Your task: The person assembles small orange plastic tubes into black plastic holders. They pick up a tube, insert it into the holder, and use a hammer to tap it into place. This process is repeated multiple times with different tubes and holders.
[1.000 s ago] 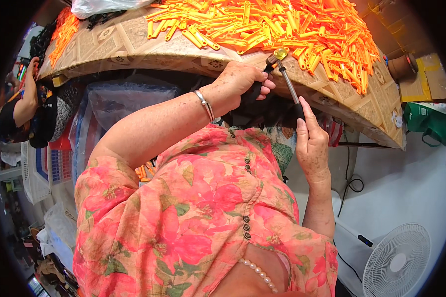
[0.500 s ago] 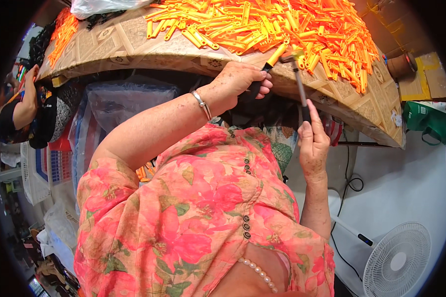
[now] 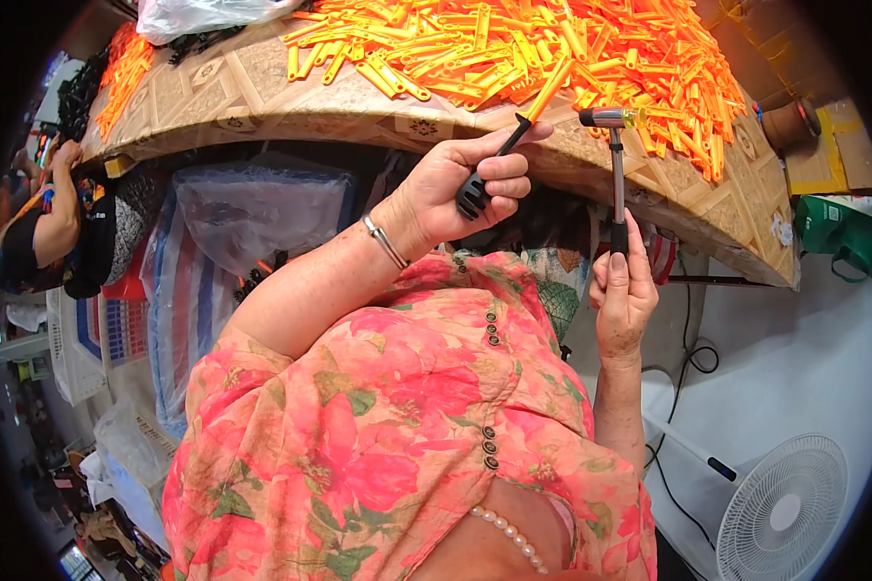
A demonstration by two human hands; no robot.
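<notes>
My left hand (image 3: 465, 184) is closed around the black part of a small hand tool. The tool has a black pronged head (image 3: 472, 197) low in the palm, a thin black shank, and an orange handle (image 3: 550, 89) slanting up to the right over the table edge. In my right hand (image 3: 622, 290) is a mallet (image 3: 618, 179), gripped by its black handle and held upright. Its head is black at one end and clear yellow at the other. The mallet head is to the right of the orange handle, apart from it.
A pile of orange handles (image 3: 639, 58) covers the far part of the patterned table (image 3: 339, 121). A white fan (image 3: 785, 513) and a black cord stand at the lower right. At the far left another person's arm (image 3: 56, 208) shows. A brown spool (image 3: 790, 128) sits beside cartons.
The mallet head has moved from beside the orange handle's end to the right, away from it. My left hand has turned, bringing the black prongs into view.
</notes>
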